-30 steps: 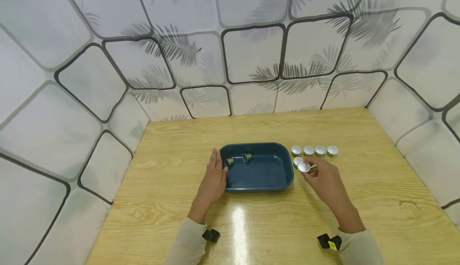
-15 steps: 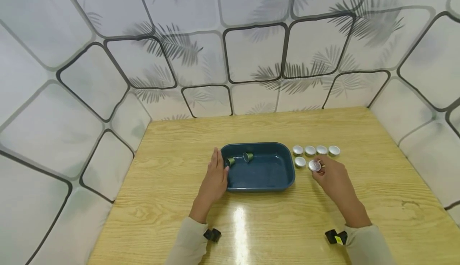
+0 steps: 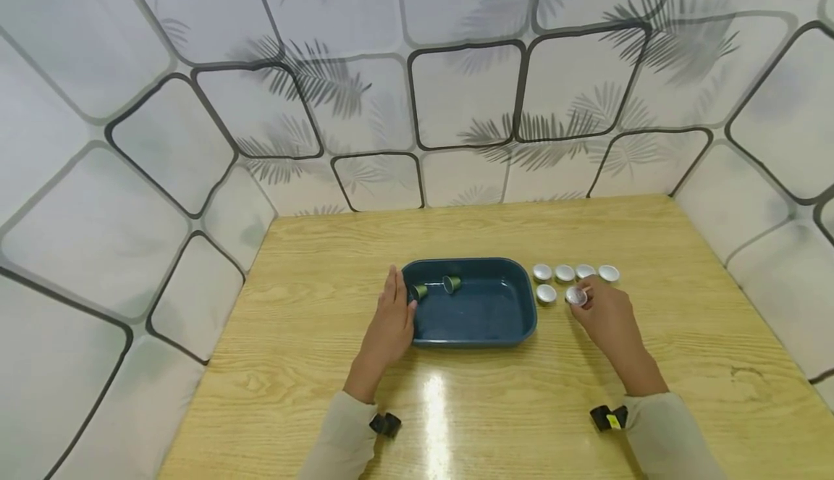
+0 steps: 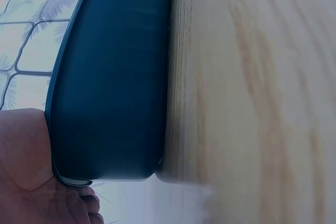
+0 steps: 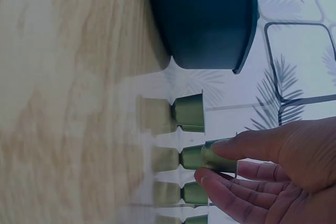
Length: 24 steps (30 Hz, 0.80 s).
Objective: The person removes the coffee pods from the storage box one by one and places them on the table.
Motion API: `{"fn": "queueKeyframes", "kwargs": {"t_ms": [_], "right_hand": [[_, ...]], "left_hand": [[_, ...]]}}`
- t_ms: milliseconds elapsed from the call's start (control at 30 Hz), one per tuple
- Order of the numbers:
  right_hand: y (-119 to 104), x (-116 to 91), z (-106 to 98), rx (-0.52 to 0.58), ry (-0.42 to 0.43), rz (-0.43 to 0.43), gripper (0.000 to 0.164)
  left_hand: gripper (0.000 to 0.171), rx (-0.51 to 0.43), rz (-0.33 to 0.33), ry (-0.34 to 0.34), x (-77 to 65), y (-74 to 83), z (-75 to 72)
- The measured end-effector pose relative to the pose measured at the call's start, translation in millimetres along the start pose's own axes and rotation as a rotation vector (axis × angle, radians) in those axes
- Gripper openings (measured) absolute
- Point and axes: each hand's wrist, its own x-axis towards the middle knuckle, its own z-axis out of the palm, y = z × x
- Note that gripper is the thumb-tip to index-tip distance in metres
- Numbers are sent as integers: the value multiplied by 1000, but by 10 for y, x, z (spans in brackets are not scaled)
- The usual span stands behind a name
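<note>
My right hand (image 3: 606, 317) pinches a green coffee capsule (image 5: 219, 158) between thumb and fingertips. Its silver lid (image 3: 576, 296) faces up in the head view. To its left, another capsule (image 3: 546, 294) stands on the table beside the dark blue tray (image 3: 469, 342). Behind these is a row of several upright capsules (image 3: 564, 273). My left hand (image 3: 389, 321) rests along the tray's left end, fingers straight, thumb at the rim; the left wrist view shows the palm (image 4: 23, 156) against that edge. Two green capsules (image 3: 452, 284) lie on their sides inside the tray, toward its left.
A light wooden table (image 3: 313, 270) carries everything. Patterned cloth walls (image 3: 462, 96) enclose it at the back and on both sides. Black cameras (image 3: 386, 425) are worn at both wrists.
My right hand has moved right with the pinched capsule, away from the standing capsule beside the tray, and lowered it slightly. My left hand stays on the tray.
</note>
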Motion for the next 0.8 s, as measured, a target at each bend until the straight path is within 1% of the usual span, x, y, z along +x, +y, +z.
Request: {"fn": "queueKeyframes", "kwargs": {"t_ms": [67,267,400,567,667,800], "right_hand": [[13,9,18,-12,-2,14,27],[60,20,78,-31,16,21,25],[84,36,104,-45,11,29,25],[100,71,116,-85,-25,52,27],[100,85,121,-91,-51,75,28],[114,100,140,-90,-47,72,28]], "left_hand": [[64,3,3,0,1,0,3],[64,11,5,5,-1,11,-9],[64,14,5,8,3,2,-6],[64,13,9,9,6,-15,4],[64,17,8,5,3,-23,10],[64,25,7,3,4,-34,22]]}}
